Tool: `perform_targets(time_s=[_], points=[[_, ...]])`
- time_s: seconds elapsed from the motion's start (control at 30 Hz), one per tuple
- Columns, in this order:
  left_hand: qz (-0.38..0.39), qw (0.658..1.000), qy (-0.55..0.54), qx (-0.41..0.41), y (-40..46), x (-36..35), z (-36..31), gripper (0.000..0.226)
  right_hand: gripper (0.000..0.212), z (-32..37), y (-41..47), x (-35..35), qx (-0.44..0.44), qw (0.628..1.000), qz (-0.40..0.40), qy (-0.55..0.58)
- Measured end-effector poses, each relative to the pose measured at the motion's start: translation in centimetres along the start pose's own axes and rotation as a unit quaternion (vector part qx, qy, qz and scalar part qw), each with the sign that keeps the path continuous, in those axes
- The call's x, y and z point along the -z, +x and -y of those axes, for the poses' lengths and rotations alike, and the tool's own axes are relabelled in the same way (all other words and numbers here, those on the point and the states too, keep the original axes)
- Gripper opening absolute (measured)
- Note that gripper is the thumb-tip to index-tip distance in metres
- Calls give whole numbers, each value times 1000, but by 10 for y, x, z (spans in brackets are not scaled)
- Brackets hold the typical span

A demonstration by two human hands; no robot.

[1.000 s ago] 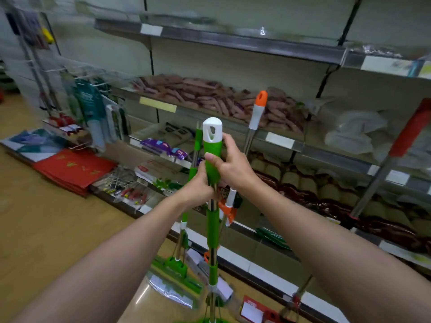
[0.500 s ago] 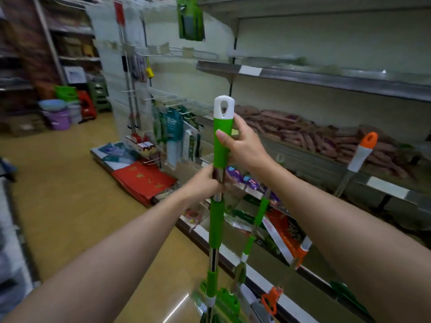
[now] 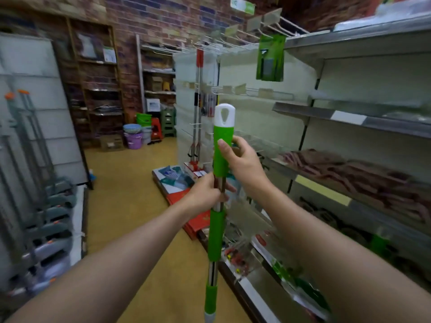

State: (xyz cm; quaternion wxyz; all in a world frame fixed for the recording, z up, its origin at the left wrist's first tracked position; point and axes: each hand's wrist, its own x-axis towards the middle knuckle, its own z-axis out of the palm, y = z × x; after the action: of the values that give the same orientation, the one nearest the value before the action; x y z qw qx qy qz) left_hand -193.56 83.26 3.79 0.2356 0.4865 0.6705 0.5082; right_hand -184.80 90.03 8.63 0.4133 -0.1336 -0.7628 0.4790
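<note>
I hold a mop with a green and metal handle (image 3: 215,234) upright in front of me; it has a white cap with a hanging hole at the top. My right hand (image 3: 242,164) grips the upper green sleeve just under the cap. My left hand (image 3: 206,193) grips the bare metal section below it. The mop's lower end runs out of the bottom of the frame and its head is hidden.
Store shelves (image 3: 349,117) line the right side, with packaged goods on the lower levels. Red-handled mops (image 3: 198,108) hang on a peg rack ahead. Grey mops (image 3: 42,206) stand along the left. Buckets and stools (image 3: 140,134) are stacked by the brick wall. A tan floor aisle (image 3: 123,194) runs between.
The view has swung left, from the shelf face to down the aisle. The mop has come away from the other mops on the shelf and stays upright in both hands.
</note>
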Motion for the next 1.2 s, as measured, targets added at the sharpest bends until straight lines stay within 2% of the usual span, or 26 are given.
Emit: perform_targets(time_s=[0.2,0.33,0.43,0.53,0.63,0.73,0.9,1.0,1.2], points=[[-42,999,12,1,79,52,18,21,23,-35,91,-33,8,993,86,86],[-61,997,44,-18,142,92,16,21,26,-48,165,-51,36,989,76,122],[-82,995,48,-35,180,120,22,23,20,-58,213,-75,48,984,60,160],[-135,989,35,-53,212,142,41,42,17,-69,251,-106,47,980,37,187],[-180,980,41,-70,246,167,67,55,28,-86,291,-133,52,983,14,178],[-135,984,102,-62,278,195,94,64,32,-104,335,-159,57,985,21,163],[-60,982,175,-48,342,247,139,100,30,-143,410,-202,53,984,25,169],[-52,986,147,-55,386,287,162,100,22,-163,460,-227,55,985,30,159],[-53,992,87,-75,476,367,186,87,33,-182,570,-260,77,991,64,88]])
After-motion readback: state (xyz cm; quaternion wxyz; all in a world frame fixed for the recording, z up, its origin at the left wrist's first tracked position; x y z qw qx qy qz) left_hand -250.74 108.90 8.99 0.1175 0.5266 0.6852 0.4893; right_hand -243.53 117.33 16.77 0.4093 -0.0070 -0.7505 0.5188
